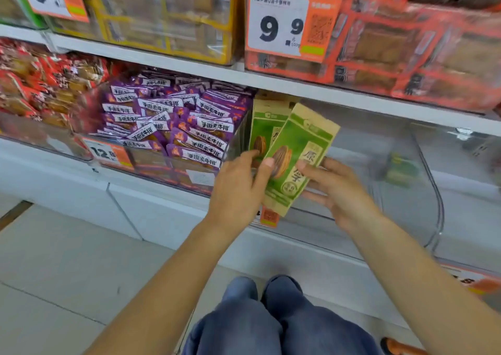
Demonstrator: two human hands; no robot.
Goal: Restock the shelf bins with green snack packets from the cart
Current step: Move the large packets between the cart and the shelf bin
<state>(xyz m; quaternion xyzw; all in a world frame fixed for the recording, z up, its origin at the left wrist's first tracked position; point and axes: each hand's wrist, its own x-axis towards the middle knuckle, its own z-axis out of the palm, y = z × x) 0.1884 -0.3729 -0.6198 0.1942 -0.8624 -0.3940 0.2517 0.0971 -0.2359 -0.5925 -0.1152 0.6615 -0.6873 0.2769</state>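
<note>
Two green and tan snack packets stand at the left end of a clear shelf bin (pixel 423 164). The front packet (pixel 301 148) leans to the right, over the back one (pixel 264 126), which stands against the bin's left wall. My left hand (pixel 238 189) pinches the front packet's left edge, thumb on its face. My right hand (pixel 339 192) holds the packet's lower right side, fingers curled against it. A blurred green item (pixel 401 167) lies further right in the bin. The cart is out of view.
Purple packets (pixel 173 121) fill the bin to the left, red ones (pixel 40 83) beyond. Above, a shelf carries yellow (pixel 168 15) and red (pixel 406 51) packs with 9.9 price tags. White tiled floor and my knees (pixel 271 322) are below.
</note>
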